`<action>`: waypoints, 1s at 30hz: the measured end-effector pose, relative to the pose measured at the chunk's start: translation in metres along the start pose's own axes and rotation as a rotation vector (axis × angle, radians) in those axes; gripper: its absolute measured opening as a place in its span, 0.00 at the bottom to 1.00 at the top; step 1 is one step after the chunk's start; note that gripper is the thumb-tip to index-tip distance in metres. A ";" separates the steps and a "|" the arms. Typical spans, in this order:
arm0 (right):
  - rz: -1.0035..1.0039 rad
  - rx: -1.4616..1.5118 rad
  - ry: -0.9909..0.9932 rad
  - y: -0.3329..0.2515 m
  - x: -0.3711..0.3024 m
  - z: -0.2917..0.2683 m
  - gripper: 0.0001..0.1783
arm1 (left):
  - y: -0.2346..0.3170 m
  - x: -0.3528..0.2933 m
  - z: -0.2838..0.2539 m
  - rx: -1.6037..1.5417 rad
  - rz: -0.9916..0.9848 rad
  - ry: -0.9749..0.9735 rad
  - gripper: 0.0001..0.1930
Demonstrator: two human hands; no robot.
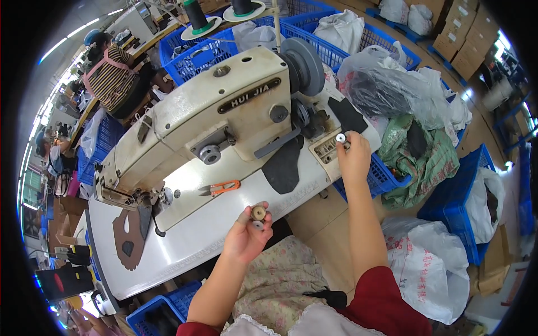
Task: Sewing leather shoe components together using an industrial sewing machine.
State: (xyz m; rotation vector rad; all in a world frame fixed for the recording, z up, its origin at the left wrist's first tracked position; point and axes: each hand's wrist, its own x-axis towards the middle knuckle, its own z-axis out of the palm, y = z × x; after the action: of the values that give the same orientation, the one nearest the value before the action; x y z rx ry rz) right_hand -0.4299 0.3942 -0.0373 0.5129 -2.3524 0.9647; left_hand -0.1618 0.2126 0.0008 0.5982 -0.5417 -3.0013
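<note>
In front of the machine table's near edge, my left hand (245,239) is closed on a round tan bobbin (258,213), with a smaller silvery round piece (258,225) against the fingers below it. My right hand (355,159) pinches a small whitish bobbin (341,138) over a shallow compartment tray (326,151) at the table's right end. Small metal parts lie in that tray. A cream industrial sewing machine (190,109) stands beyond both hands. Between it and my left hand lie orange-handled thread snips (225,186). A dark cut piece (283,172) rests nearer my right hand.
A brown cut piece (126,246) lies by the needle end. Another black piece (348,116) is behind the tray. Blue crates (457,196), plastic bags (428,263) and a green sack (420,168) crowd the right side. Thread cones (196,17) stand behind; another person (112,78) sits far left.
</note>
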 end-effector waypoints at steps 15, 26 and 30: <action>0.070 -0.148 -0.007 -0.006 0.011 0.023 0.15 | 0.001 -0.012 -0.021 -0.043 -0.034 0.058 0.18; 0.072 0.067 -0.056 -0.018 0.008 0.012 0.15 | 0.002 -0.018 -0.012 0.027 -0.008 0.089 0.21; 0.084 0.745 0.100 -0.048 -0.008 -0.017 0.19 | 0.007 -0.023 -0.004 0.068 0.008 0.050 0.22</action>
State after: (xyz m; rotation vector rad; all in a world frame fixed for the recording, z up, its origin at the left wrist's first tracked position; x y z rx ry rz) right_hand -0.3931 0.3756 -0.0068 0.6176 -1.8788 1.8650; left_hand -0.1397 0.2073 0.0081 0.6714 -0.6430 -2.9616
